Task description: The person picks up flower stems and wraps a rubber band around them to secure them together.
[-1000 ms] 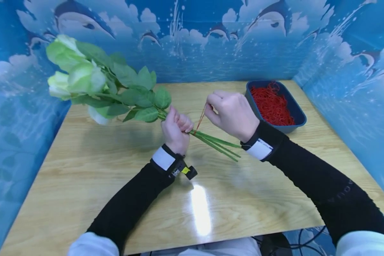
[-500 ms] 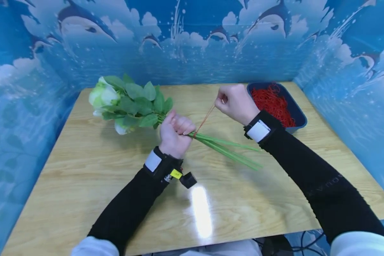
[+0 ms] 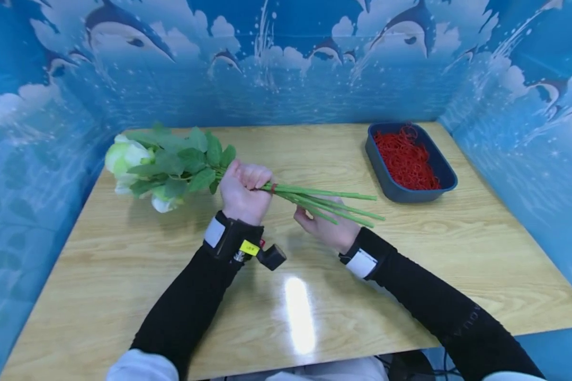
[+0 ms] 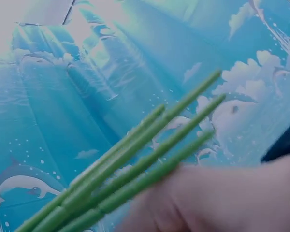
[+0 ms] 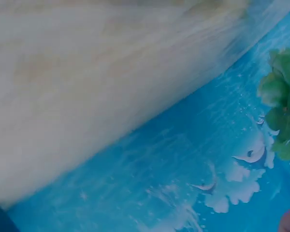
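Note:
My left hand (image 3: pixel 246 191) grips a bunch of pale green-white roses (image 3: pixel 126 159), held sideways over the table with the blooms to the left. Just right of that fist, a red rubber band (image 3: pixel 273 188) circles the green stems (image 3: pixel 324 192), whose bare ends fan out to the right. My right hand (image 3: pixel 336 228) is under the stem ends, which cross in front of it and hide part of its fingers; I cannot tell whether it holds anything. In the left wrist view, the stems pass close beside the right hand (image 4: pixel 217 195). Green leaves (image 5: pixel 287 106) show at the right wrist view's edge.
A dark blue plastic box (image 3: pixel 412 194) full of red rubber bands (image 3: pixel 405 159) stands at the back right of the wooden table (image 3: pixel 124 286). A blue dolphin-print curtain (image 3: pixel 286 79) encloses the table's back and sides.
My right hand has come down from above, where it drew the rubber band taut, to below the stems. No stretched band shows now. My left hand has shifted slightly left with the roses.

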{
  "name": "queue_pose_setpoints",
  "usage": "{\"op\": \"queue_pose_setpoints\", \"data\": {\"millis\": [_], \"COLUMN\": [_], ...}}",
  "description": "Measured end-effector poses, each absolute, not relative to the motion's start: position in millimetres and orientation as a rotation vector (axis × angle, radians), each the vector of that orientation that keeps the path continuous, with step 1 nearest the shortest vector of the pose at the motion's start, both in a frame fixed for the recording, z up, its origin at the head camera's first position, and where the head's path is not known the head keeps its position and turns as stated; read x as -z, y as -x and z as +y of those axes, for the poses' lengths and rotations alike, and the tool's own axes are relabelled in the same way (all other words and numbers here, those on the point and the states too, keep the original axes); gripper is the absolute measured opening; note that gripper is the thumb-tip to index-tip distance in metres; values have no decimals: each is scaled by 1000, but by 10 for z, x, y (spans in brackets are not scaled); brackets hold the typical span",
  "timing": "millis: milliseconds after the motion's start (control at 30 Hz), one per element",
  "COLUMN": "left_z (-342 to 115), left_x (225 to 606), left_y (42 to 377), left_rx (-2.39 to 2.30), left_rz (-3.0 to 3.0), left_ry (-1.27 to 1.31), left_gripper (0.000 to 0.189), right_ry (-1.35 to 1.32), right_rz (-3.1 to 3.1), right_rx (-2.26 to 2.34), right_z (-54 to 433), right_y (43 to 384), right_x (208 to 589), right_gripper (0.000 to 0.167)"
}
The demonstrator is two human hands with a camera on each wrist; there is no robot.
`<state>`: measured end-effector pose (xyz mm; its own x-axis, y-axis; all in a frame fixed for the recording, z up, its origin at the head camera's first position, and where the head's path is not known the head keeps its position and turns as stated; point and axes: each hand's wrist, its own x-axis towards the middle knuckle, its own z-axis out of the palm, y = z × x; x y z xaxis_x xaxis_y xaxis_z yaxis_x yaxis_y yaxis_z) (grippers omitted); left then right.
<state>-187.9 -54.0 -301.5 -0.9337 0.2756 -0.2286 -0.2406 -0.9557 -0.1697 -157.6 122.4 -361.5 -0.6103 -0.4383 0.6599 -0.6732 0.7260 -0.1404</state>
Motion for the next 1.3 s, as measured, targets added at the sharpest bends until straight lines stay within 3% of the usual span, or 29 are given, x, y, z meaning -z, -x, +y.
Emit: {"op": "queue_pose_setpoints", "data": {"millis": [267, 567, 733, 967, 1300], "left_z": [-491, -264, -151, -68, -107], "left_x": [3065, 3340, 3487, 3534, 3477], "left_y": [2020, 2065, 2038, 1955, 1954], "left_rx": [-2966, -3124, -3157, -3048, -2876], "left_rz": [-118, 550, 924, 1151, 1083], "left_ry": [436, 320, 103, -111, -22], "left_gripper": [65, 58, 58, 61, 56], "right_ry": [-868, -884, -678, -349, -170], "right_rz": [-2112, -1859, -2053, -2115, -2125], "right_rx": [-1212, -1310, -1869, -2822, -3308], "right_z": [1086, 1017, 1059, 1299, 1642], "right_y": [1493, 1447, 1428, 1586, 1812], "right_x": [3729, 3638, 3416, 2987, 2608], "right_gripper": [15, 11, 7, 39, 40]}}
